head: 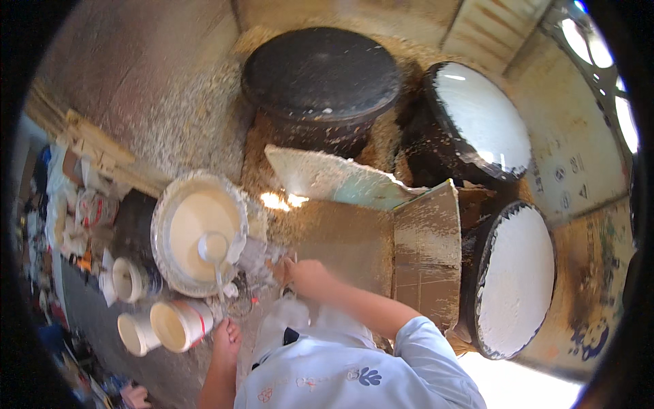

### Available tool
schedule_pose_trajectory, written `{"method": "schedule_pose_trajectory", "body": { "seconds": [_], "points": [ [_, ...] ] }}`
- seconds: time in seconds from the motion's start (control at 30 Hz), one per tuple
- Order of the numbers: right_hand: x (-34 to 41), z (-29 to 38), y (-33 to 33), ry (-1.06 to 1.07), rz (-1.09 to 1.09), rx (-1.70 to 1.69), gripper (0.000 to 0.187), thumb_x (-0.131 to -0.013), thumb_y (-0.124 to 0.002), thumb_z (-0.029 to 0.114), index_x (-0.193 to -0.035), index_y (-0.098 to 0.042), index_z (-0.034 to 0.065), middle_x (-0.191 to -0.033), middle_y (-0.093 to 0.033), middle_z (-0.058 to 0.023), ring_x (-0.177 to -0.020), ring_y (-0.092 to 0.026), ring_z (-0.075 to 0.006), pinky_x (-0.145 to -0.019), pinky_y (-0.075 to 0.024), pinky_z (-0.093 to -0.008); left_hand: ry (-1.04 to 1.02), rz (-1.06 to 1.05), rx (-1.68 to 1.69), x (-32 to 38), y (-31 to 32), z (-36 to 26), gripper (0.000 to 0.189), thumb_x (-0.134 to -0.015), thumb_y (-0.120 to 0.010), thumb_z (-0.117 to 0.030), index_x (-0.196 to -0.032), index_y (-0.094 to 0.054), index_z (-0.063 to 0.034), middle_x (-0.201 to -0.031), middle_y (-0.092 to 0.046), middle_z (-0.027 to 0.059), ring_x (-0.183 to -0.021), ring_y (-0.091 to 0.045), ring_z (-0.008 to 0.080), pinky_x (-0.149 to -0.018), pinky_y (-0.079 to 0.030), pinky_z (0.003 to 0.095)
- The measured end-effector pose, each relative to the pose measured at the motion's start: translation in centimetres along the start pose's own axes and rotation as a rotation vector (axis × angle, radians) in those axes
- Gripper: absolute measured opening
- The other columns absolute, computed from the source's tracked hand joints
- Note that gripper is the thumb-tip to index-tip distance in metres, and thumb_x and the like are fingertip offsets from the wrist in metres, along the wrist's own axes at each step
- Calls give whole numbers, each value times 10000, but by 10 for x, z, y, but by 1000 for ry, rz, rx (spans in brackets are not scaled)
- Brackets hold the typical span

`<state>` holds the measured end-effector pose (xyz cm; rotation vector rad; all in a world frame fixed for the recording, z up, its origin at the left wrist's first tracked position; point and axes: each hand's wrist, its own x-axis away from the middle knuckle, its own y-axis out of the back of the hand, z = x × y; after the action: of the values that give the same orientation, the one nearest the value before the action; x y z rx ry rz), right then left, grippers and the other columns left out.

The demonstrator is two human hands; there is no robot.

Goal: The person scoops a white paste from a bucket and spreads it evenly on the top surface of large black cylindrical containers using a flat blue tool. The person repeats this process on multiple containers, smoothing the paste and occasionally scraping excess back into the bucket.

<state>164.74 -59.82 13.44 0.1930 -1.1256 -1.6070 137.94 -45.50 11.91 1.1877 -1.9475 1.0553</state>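
Observation:
My left hand (227,336), curled into a fist, is beside the lower end of a long-handled ladle (213,247); whether it grips the handle is unclear. The ladle's bowl lies in pale batter-like liquid (194,225) inside a wide round tub (159,255). My right hand (296,272) is blurred, with bent fingers, right of the tub; what it holds, if anything, cannot be made out. Further off stand a round dark griddle (322,71) with a bare top and two round black-rimmed griddles whose tops are covered in white, one upper right (480,117), one lower right (518,281).
Two pale buckets (176,327) (137,335) stand left of my left hand, and another open container (127,278) is above them. A crusted board (337,179) and a brown panel (426,250) stand between me and the griddles. Bright flames or glare (281,201) show near the tub.

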Motion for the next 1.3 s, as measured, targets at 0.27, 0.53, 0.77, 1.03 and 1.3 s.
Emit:
{"method": "schedule_pose_trajectory", "body": {
  "seconds": [0.27, 0.53, 0.77, 1.03, 1.3],
  "points": [
    [-39, 60, -72, 58, 352, -1021, 202, -738, -544, 205, -787, -591, 14, -585, -564, -71, -474, -539, -148, -415, -431, -278, 186, 321, -92, -32, 110, -43, 132, -815, -428, -178, -764, -490, -74, -530, -411, -23, -387, -360, 86, -360, -309, 235],
    [-92, 153, -156, 96, 618, -1104, 240, -557, -712, 107, -737, -575, 31, -641, -545, -23, -564, -469, -163, -495, -370, -296, 261, 219, -375, -71, 192, -131, 278, -835, -465, -274, -901, -578, -29, -569, -529, 42, -402, -433, 106, -365, -335, 208],
    [-67, 126, -156, -20, 427, -863, 355, -683, -553, 168, -1014, -537, 37, -749, -592, -107, -595, -583, -213, -516, -487, -365, 29, 97, -906, -95, 201, -210, 301, -842, -445, -300, -874, -585, -35, -557, -524, 44, -383, -416, 104, -357, -314, 203],
    [152, -4, -194, -1243, -506, -479, 239, -728, -485, 270, -846, -602, 99, -872, -604, -106, -796, -585, -272, -656, -469, -373, -652, -65, -1178, -188, 159, -214, 169, -805, -441, -147, -882, -536, -31, -631, -522, 44, -490, -484, 122, -439, -397, 249],
    [306, 31, -265, -2025, -379, -532, 706, -750, -513, 306, -1304, -139, 78, -867, -597, -126, -798, -588, -256, -676, -464, -357, -751, 403, -1221, -162, 9, -102, 179, -772, -434, -47, -930, -517, -28, -715, -544, 57, -579, -526, 126, -539, -440, 233]
  ]
}}
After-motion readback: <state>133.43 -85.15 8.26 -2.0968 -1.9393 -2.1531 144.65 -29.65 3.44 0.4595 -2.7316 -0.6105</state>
